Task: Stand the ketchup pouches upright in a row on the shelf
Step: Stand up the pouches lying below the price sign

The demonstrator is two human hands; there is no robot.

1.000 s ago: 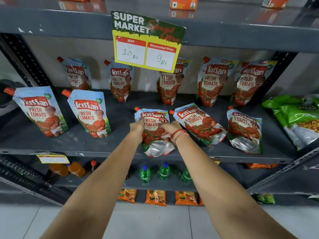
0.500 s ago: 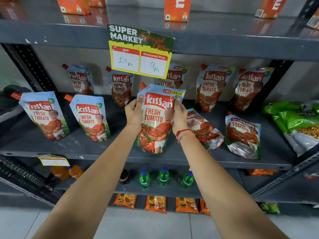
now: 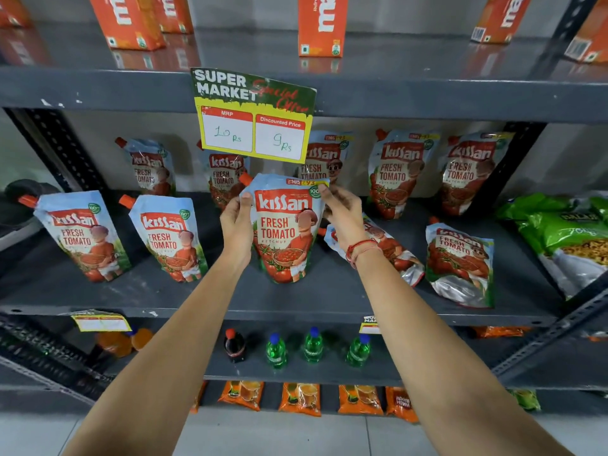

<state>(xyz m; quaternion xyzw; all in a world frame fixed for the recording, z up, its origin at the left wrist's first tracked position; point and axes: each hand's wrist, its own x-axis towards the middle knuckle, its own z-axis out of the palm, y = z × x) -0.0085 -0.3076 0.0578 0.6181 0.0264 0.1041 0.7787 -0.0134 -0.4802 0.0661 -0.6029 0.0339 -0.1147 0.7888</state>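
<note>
**Kissan pouch held upright at mid-shelf**

I have the Kissan ketchup pouch (image 3: 285, 230) standing upright at the middle of the grey metal shelf (image 3: 296, 301), its base apparently down on the shelf, its label facing me and its orange spout at the upper left. My left hand (image 3: 237, 225) is closed on its left edge, thumb on the front near the top corner. My right hand (image 3: 343, 213) grips the top right corner by the yellow price strip, fingers curled around it; a red thread band (image 3: 360, 246) sits on that wrist.

To the left, two front pouches (image 3: 167, 236) stand upright in line with it, well apart from each other. Just right of my right wrist a tipped pouch (image 3: 390, 250) lies on its back, partly hidden by my arm, and beyond it a slumped pouch (image 3: 460, 260) leans backward. Behind, five back-row pouches (image 3: 399, 171) stand against the rear wall.

A special-offer price card (image 3: 253, 115) hangs from the shelf above, covering the tops of two of those. Green snack bags (image 3: 559, 232) lie at the far right of the same shelf. Orange cartons (image 3: 322, 24) stand on the top level, and green bottles (image 3: 312, 345) stand on the level below.
</note>
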